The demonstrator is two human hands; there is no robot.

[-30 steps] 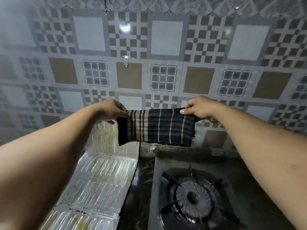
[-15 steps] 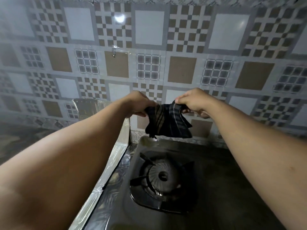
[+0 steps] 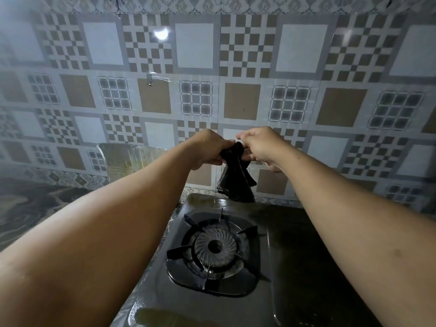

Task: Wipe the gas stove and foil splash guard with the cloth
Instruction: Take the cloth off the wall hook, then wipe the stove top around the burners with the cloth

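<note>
A dark checked cloth (image 3: 236, 180) hangs bunched above the back edge of the gas stove (image 3: 295, 256). My left hand (image 3: 207, 149) grips its top from the left and my right hand (image 3: 262, 147) pinches it from the right, the two hands almost touching. The stove's dark top is wet and shiny, with a round burner (image 3: 214, 247) under a black pan support. The foil splash guard (image 3: 125, 159) stands at the stove's left side, mostly hidden behind my left forearm.
A patterned tiled wall (image 3: 236, 67) rises right behind the stove. A dark marbled countertop (image 3: 28, 204) lies to the left of the foil guard. A small hook (image 3: 149, 80) is fixed on the wall above.
My hands have come together, gathering the cloth from a flat spread into a narrow hanging bunch. The view has shifted right, from the foil guard toward the stove.
</note>
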